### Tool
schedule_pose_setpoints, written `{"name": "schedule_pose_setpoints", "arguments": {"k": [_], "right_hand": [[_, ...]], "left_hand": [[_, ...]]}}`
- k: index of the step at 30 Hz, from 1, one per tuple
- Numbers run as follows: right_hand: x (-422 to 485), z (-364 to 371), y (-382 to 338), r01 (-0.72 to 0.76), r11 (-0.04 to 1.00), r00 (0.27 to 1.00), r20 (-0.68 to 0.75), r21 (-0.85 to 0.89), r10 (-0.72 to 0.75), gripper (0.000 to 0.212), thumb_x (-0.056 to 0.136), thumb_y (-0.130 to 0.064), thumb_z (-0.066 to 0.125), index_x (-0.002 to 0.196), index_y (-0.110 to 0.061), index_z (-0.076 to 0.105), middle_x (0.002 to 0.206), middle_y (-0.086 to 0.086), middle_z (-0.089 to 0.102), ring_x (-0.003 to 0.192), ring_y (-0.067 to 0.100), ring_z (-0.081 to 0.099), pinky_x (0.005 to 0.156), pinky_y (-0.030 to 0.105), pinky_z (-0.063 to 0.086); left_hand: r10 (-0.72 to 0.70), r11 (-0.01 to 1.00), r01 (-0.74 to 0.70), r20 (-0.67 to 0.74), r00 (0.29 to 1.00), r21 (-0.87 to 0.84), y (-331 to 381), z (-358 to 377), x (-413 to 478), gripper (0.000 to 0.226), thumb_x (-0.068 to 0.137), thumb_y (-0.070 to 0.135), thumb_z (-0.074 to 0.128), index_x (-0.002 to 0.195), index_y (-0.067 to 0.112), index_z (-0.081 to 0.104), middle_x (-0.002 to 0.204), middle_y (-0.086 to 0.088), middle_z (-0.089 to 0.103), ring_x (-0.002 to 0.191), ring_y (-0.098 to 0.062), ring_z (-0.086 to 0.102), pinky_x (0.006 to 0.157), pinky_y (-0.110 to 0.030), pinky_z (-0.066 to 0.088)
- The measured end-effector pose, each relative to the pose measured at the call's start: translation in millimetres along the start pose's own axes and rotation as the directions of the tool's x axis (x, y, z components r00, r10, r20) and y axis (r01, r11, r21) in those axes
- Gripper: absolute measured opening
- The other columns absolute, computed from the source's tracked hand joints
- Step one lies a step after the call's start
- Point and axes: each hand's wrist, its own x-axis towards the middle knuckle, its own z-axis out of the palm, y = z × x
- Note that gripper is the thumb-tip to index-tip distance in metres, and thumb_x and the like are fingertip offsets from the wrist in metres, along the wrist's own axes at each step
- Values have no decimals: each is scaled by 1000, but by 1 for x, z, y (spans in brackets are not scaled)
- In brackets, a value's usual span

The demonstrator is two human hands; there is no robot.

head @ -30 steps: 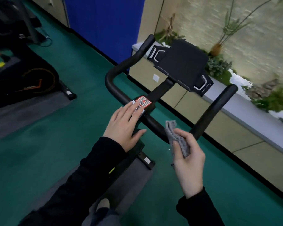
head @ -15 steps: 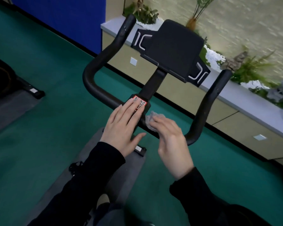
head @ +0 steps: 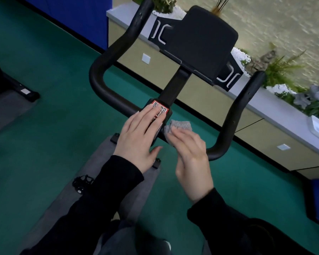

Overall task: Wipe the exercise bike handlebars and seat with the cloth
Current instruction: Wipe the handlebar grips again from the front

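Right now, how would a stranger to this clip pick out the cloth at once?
Find the black U-shaped handlebar. On its crossbar, just right of centre, the right hand presses a crumpled cloth. It is the only grey fabric, beside the red-edged QR sticker under the left hand.

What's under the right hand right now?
The grey cloth, bunched past the fingertips of the right hand, pressed on the handlebars. How much cloth lies beneath, and the bar there, is covered.

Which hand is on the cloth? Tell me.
The right hand, pressing the grey cloth against the handlebar; the left hand lies flat over the QR sticker, without cloth.
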Motion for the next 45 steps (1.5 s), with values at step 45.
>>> {"name": "schedule_pose_setpoints", "arguments": {"k": [45], "right_hand": [[-7,-31,17,-247,965,969,7,84,248,36,78,19,57,104,-2,70,107,8,70,105,28,60,95,31,45]], "left_hand": [[296,955,-284,166,941,-89,-9,-6,39,39,73,40,77,98,11,70,122,-2,62,129,-22,46,107,-40,29]]}}
